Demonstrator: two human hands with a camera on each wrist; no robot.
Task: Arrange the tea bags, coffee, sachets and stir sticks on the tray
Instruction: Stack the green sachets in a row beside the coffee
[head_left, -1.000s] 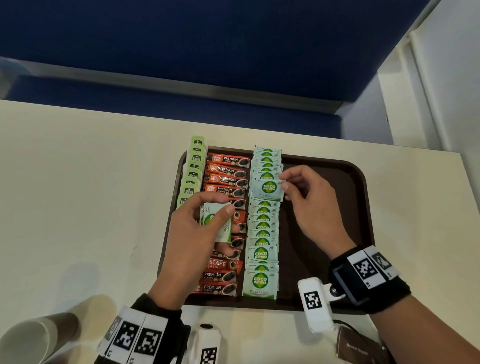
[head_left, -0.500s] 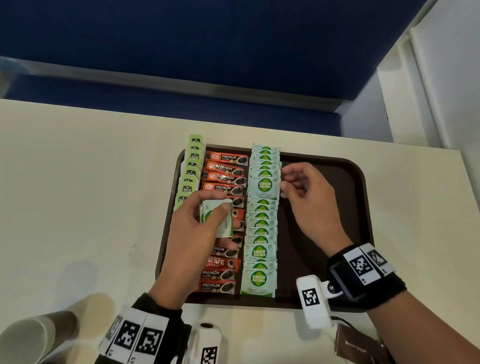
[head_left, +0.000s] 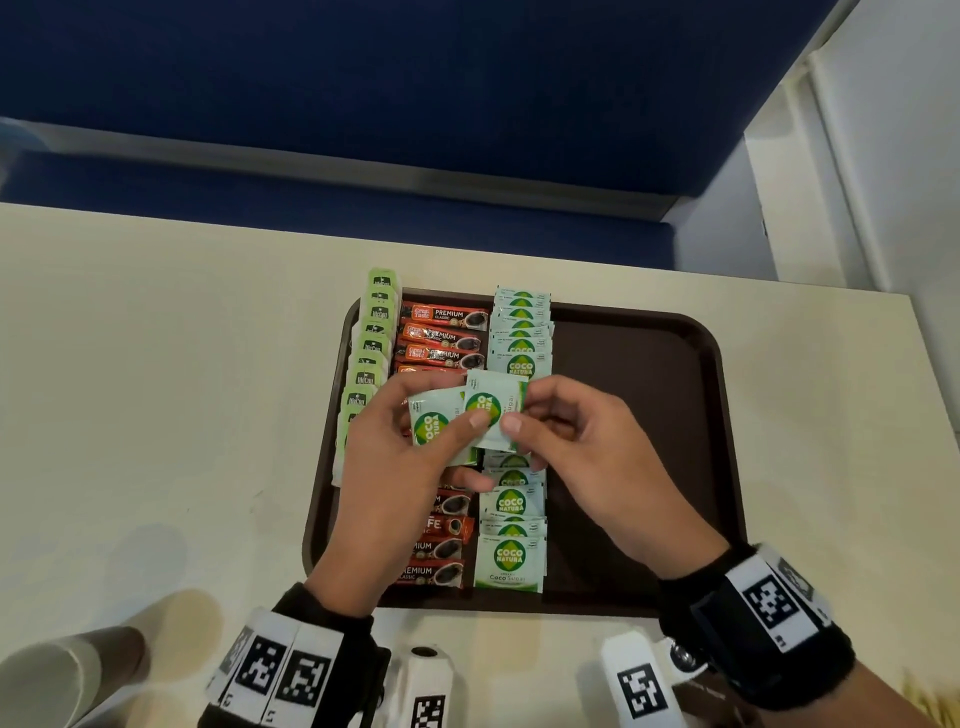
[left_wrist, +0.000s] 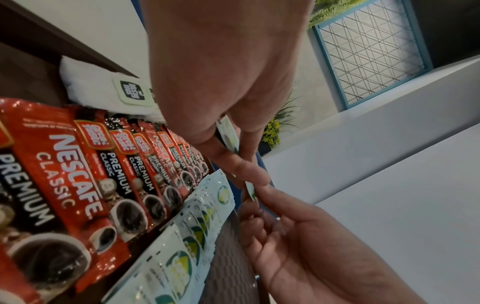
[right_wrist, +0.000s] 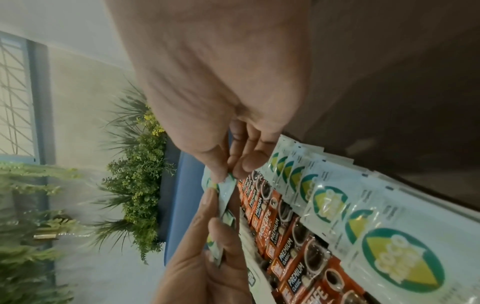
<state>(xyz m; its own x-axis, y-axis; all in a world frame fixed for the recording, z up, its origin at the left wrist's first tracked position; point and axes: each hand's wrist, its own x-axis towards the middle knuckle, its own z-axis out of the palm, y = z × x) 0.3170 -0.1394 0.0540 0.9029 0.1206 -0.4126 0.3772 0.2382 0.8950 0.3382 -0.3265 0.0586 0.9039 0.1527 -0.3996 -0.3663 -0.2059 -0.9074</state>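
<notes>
The right hand (head_left: 587, 467) has crossed to the left hand (head_left: 395, 467) — both now pinch one glossy, flat, square sugar sachet (head_left: 491, 410) above the brown tray (head_left: 649, 415).

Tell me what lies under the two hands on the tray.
Beneath the left hand and right hand, which together hold coco sugar sachets, run the row of red coffee sticks and the column of sugar sachets. Their middle stretches are covered, so the lay there cannot be seen.

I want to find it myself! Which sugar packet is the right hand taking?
On the brown tray, find the two hands above the middle. The right hand pinches a packet from the left hand. It is lifted and turned sideways, unlike the flat row.
</notes>
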